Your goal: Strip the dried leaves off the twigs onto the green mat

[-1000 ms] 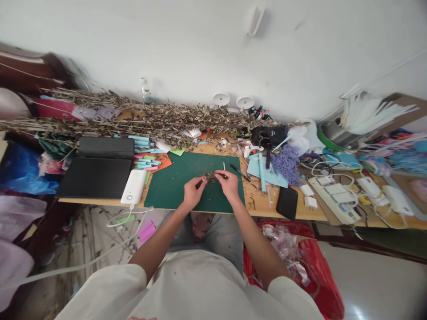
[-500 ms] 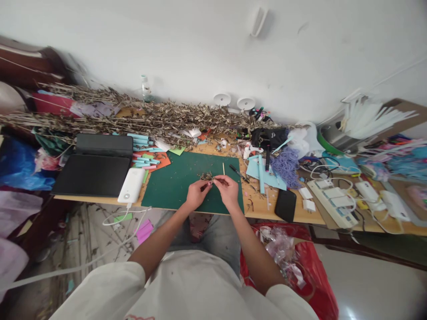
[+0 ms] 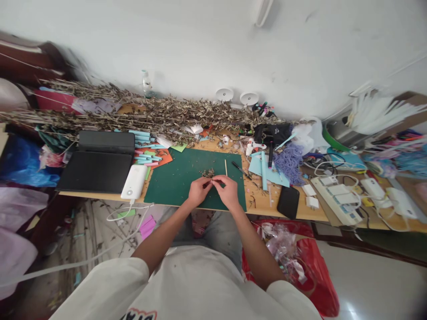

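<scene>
Thin stick, black pen right of brown, crumbly dried-plant pile on green mat; left hand, right hand meet at fingertips, can't tell what's gripped.

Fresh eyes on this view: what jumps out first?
Dried stems heaped along the back of the desk. Next, the green mat at front centre, where left hand and right hand meet near a small dried clump. Then the red bag, below the desk edge on the right.
</scene>
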`<state>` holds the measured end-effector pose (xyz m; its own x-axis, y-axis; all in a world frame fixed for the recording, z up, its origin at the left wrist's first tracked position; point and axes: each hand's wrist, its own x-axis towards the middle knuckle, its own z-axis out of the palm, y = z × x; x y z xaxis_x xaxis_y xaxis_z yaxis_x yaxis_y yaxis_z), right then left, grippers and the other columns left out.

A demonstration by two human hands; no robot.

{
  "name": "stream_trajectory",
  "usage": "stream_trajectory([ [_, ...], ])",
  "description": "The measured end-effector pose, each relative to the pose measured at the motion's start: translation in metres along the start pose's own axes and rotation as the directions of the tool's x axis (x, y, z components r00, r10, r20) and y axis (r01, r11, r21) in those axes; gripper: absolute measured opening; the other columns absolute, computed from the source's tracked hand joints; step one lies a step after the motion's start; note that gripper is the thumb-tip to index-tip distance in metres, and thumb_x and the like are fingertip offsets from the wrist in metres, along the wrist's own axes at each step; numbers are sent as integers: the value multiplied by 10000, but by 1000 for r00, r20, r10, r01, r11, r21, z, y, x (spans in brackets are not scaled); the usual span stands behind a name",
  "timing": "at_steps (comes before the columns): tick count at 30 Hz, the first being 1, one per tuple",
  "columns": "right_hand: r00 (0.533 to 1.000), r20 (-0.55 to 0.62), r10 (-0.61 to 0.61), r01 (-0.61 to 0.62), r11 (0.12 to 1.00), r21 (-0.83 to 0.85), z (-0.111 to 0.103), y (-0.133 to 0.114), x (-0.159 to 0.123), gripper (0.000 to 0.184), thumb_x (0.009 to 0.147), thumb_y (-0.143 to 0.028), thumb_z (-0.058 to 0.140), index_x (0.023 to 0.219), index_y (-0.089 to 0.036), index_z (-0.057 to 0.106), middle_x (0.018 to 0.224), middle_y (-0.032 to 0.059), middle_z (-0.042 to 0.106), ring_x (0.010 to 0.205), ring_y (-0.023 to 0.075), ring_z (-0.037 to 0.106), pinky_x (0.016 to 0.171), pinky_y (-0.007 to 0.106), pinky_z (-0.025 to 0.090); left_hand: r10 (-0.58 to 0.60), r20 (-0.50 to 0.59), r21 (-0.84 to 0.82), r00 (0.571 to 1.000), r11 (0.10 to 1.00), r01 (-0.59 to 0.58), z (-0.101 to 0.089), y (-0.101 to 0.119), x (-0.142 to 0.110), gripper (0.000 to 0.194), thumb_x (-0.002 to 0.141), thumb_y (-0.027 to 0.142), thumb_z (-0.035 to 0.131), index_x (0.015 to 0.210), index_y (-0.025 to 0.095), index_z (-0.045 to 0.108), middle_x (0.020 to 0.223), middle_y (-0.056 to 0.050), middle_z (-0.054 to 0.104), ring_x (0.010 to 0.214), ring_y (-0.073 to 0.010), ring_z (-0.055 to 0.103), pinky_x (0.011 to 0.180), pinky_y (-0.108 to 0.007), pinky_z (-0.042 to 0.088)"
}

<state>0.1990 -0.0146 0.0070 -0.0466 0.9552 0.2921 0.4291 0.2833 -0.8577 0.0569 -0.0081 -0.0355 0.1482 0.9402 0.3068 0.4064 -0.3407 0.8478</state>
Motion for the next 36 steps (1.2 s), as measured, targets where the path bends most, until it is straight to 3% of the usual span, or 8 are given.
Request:
stream_trajectory([
  [3, 999, 39, 28, -28, 1000, -5, -2, 0, 5, 234, 806, -261, 608, 1024, -223, 685, 921, 46, 705, 779, 176, 655, 763, 313, 539, 1, 4, 0, 1000, 1000, -1, 0, 0, 0, 157, 855, 230, 602, 965, 175, 699, 833, -48, 692, 728, -142, 595, 665, -251, 447],
  [11, 993, 112, -23, 30, 998, -60, -10, 0, 12, 96, 798, -272, 645, 782, -216, 721, 808, 37, 688, 750, 178, 638, 725, 304, 516, 7, 1, -12, 1000, 1000, -7, -1, 1, 0, 171, 864, 272, 591, 947, 178, 706, 804, -44, 686, 694, -135, 590, 645, -246, 446],
  [16, 986, 124, -112, 131, 980, -153, -6, 3, 5, 177, 867, -257, 563, 891, -234, 737, 910, 57, 670, 847, 177, 629, 807, 312, 504, -1, -3, 12, 1000, 1000, 1, -1, -1, 0, 153, 858, 243, 595, 934, 177, 710, 799, -44, 688, 706, -138, 600, 656, -247, 456],
  [20, 990, 110, -92, 108, 982, -156, -4, 2, 3, 202, 878, -229, 534, 973, -224, 713, 910, 55, 683, 833, 174, 634, 801, 298, 500, -8, -17, 12, 1000, 1000, 8, -1, -1, -1, 154, 862, 249, 593, 931, 175, 708, 818, -50, 694, 733, -146, 611, 678, -254, 461],
  [26, 986, 145, -86, 111, 978, -174, -12, -1, 8, 160, 880, -231, 534, 889, -208, 692, 853, 44, 679, 791, 175, 627, 756, 286, 486, -15, -14, 0, 1000, 1000, 15, 0, -2, 0, 164, 858, 287, 604, 910, 172, 708, 793, -42, 688, 689, -135, 592, 641, -242, 444],
  [31, 967, 218, -132, 192, 941, -279, -15, -6, 6, 229, 917, -182, 446, 924, -206, 674, 899, 65, 640, 856, 181, 609, 798, 288, 476, -19, -11, -2, 1000, 1000, 19, 0, -2, 0, 153, 858, 275, 604, 909, 175, 708, 812, -43, 694, 704, -136, 594, 649, -246, 445],
  [36, 944, 304, -129, 266, 844, -466, -15, -13, 5, 250, 913, -132, 421, 943, -203, 659, 940, 83, 601, 869, 189, 585, 785, 284, 465, -13, -13, -1, 1000, 1000, 13, 0, -1, 0, 151, 855, 274, 606, 905, 176, 710, 792, -39, 688, 692, -133, 592, 641, -244, 451],
])
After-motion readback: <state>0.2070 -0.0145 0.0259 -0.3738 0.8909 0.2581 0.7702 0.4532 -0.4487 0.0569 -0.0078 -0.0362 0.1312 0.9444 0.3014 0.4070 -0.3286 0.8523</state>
